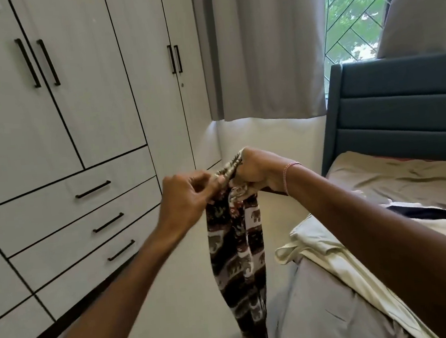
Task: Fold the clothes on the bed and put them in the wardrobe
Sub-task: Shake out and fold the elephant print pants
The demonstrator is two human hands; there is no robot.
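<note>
Two pairs of wardrobe point(79, 101) doors stand closed along the left wall, and the drawers under them are closed too. To the right, the bed point(397, 176) carries an unfolded cream garment point(322, 249) at its near left edge, with something dark beside it. Off that edge, over the floor, elephant-print trousers point(238, 252) hang full length from both hands. The right hand point(260, 172) grips the bunched waistband, fingers curled round it. The left hand point(187, 202) pinches the same band just beside it, thumb against fingertips. Folding of this piece looks barely begun: next the legs need lining up and doubling, likely on the bed, before any door opens
</note>
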